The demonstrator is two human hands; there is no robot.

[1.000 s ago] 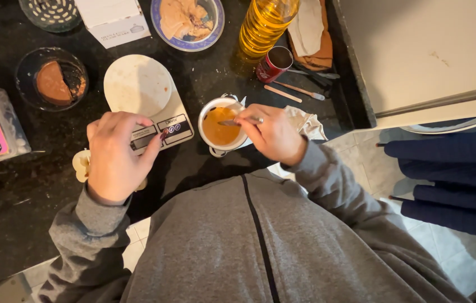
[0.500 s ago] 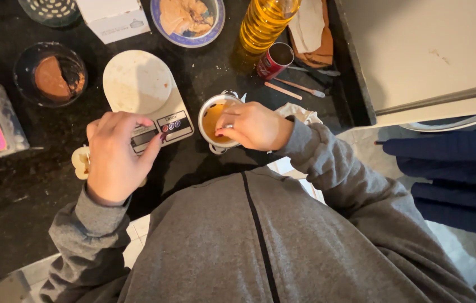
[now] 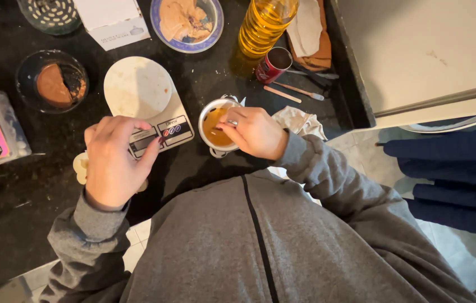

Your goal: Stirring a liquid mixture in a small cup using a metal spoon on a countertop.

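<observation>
At centre left of the frame, the left hand (image 3: 111,163) rests curled on the white kitchen scale (image 3: 148,106), fingertips at its display, gripping nothing. Just right, the right hand (image 3: 253,132) is pinched over the white cup (image 3: 214,126) of brown liquid on the dark tabletop (image 3: 2,202); what it pinches is hidden.

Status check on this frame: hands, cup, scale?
Left hand on white kitchen scale. Right hand over white cup of brown liquid. Nothing blocking.

Grey zip-front sweatshirt with ribbed cuffs; a ring on the right hand (image 3: 256,133).
</observation>
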